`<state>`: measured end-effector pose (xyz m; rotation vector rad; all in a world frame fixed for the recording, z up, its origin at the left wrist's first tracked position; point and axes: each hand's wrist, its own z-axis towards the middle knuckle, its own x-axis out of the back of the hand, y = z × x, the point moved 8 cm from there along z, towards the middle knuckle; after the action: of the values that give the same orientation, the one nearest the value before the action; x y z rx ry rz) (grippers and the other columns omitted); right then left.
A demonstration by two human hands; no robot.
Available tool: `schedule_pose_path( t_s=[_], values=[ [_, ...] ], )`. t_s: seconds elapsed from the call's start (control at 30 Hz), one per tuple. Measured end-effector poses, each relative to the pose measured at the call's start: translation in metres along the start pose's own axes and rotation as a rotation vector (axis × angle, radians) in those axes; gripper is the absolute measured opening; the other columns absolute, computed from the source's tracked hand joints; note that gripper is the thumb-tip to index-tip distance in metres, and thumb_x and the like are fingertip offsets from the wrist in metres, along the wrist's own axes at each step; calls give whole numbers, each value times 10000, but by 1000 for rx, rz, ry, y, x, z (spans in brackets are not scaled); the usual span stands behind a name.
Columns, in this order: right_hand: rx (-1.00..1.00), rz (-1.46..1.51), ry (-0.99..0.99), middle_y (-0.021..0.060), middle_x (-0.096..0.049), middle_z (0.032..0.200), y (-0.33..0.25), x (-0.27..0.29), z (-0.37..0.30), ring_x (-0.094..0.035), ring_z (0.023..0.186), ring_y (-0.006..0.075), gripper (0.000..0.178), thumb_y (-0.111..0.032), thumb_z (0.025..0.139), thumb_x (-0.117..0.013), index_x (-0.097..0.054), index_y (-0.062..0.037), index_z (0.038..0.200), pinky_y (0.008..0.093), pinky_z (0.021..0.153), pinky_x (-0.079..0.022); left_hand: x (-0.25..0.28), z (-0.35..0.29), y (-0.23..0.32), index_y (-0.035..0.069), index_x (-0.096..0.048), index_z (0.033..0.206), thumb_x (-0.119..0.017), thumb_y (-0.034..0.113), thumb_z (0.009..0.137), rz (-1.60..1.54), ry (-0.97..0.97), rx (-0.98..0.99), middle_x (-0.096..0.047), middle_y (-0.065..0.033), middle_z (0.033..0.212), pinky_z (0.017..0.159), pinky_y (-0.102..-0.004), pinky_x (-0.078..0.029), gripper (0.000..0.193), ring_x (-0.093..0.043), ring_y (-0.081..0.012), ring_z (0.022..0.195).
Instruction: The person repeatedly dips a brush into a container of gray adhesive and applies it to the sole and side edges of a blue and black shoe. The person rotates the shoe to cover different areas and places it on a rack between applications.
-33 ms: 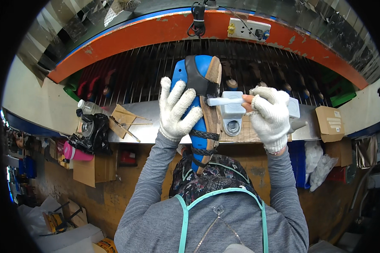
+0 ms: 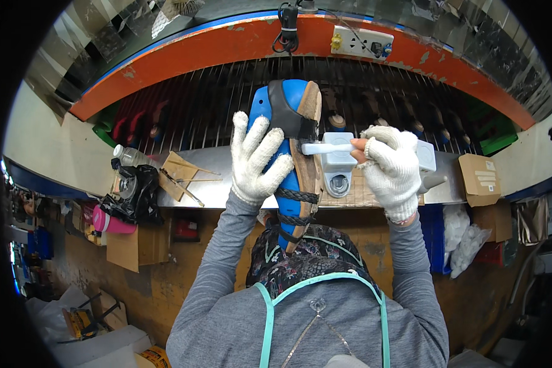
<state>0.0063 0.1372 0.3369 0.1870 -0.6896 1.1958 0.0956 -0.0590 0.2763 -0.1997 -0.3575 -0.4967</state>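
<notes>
My left hand (image 2: 250, 178), fingers wide, lies against the blue shoe last (image 2: 289, 181), its long axis running away from me, narrow end nearest, broad end beyond my fingertips. My right hand (image 2: 395, 175) pinches a slim white tool (image 2: 328, 148), pointing left, tip against the tan sole (image 2: 306, 175).

L hand (image 2: 251, 175) is gloved, back up; visible digits splay approx. 12 to 2 o'clock. L forearm (image 2: 223, 248), gray-sleeved, angles twd. 1 o'clock. R hand (image 2: 392, 168) is gloved, digits bent; bare fingertips (image 2: 359, 156) form pinch grip, pointing approx. 10 o'clock. R forearm (image 2: 411, 260), gray-sleeved, angles btwn. 11 & 12 o'clock. R wrist (image 2: 403, 222) shows narrow strip of bare skin.
</notes>
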Motion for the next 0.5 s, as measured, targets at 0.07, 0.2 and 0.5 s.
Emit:
schedule_pose_path(
  t_s=[0.07,0.2,0.5],
  values=[
    [-67,90,-48,45,-680,925,5,-6,-4,-593,808,197,167,-131,719,-812,-764,-111,878,348,755,-363,2,0,-1,163,-615,1024,-744,80,716,2,9,16,-580,-176,1321,1114,-754,-258,344,-494,-434,1337],
    [-183,201,-116,52,-666,922,15,-15,-9,-561,797,209,157,-106,714,-783,-767,-101,870,346,747,-378,2,1,-8,164,-606,1031,-738,77,738,23,27,14,-574,-171,1331,1126,-739,-262,332,-481,-422,1355],
    [-249,219,-168,32,-659,931,12,-25,-29,-496,788,218,203,-96,680,-754,-766,-123,881,351,750,-394,7,-4,-19,177,-587,1112,-696,147,844,51,85,49,-557,-170,1381,1142,-723,-255,291,-459,-411,1382]
  ],
)
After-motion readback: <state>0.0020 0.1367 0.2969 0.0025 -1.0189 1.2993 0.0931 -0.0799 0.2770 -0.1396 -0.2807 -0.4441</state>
